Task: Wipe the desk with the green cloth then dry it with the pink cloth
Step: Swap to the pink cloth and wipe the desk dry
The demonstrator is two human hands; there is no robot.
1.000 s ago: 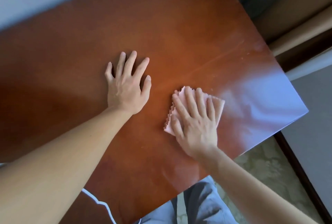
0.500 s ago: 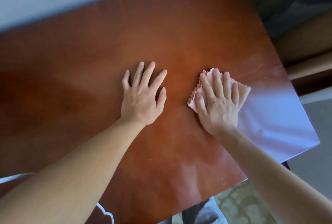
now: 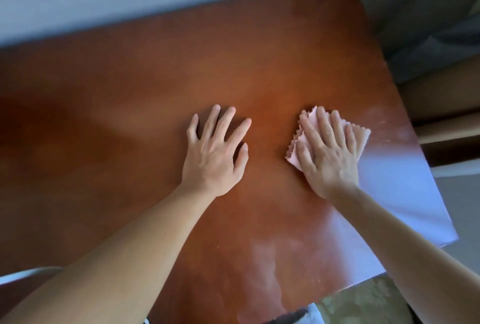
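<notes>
Where the reddish-brown wooden desk fills most of the view from above, two bare forearms reach onto it from the near edge. The left hand lies flat on the bare wood near the middle, palm down, fingers spread apart and holding nothing. Just to its right, not touching it, the right hand presses flat on the pink cloth, fingers stretched out and close together on top of the fabric rather than gripping it. The cloth's zigzag edges show past the fingertips and thumb. Pale glare covers the desk's right corner.
</notes>
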